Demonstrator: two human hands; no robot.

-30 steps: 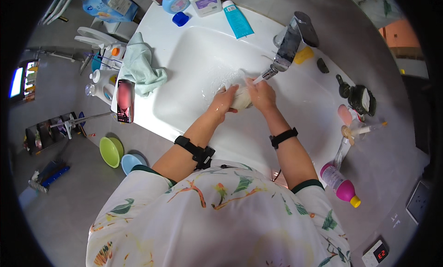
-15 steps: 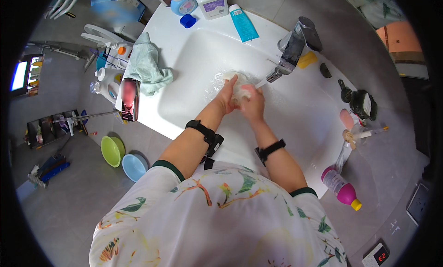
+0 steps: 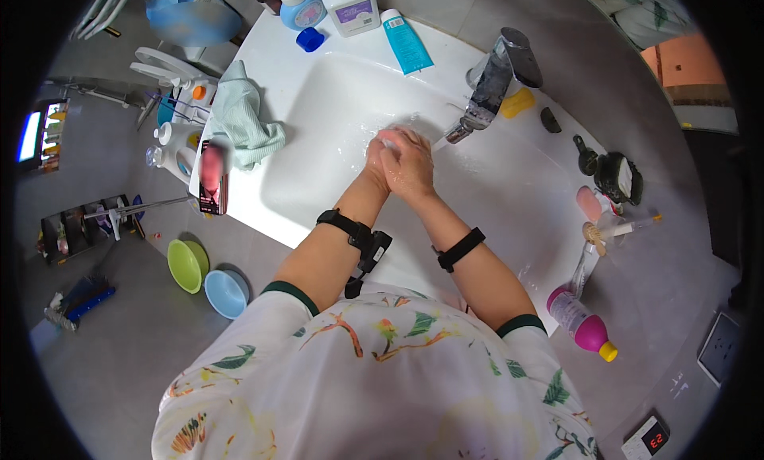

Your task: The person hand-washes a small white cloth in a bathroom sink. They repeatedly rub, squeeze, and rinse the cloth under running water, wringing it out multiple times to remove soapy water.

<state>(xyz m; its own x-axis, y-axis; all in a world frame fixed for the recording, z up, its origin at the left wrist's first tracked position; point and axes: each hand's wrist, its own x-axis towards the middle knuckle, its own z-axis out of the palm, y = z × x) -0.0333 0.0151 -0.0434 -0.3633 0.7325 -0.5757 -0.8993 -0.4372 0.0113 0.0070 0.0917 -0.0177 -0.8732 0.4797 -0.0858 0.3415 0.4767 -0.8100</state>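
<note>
Over the white basin (image 3: 310,153), my two hands are pressed together in front of the tap (image 3: 481,106). My right hand (image 3: 411,167) is closed over the fingers of my left hand (image 3: 376,159). Between them is a small wet white cloth (image 3: 387,143), bunched up and almost wholly covered by the fingers; only a little white shows. Water runs from the spout beside my right hand, and droplets lie on the basin around both hands. Each forearm wears a black strap.
A pale green towel (image 3: 243,122) and an upright phone (image 3: 212,177) are at the basin's left edge. Bottles (image 3: 350,10) and a teal tube (image 3: 407,42) stand or lie behind. Yellow soap (image 3: 517,103), brushes and a pink bottle (image 3: 583,325) line the right; bowls (image 3: 228,293) sit lower left.
My hands have closed together over the white cloth, which lay more spread between them before. My right hand has moved left, away from the spout. The whole view has shifted slightly.
</note>
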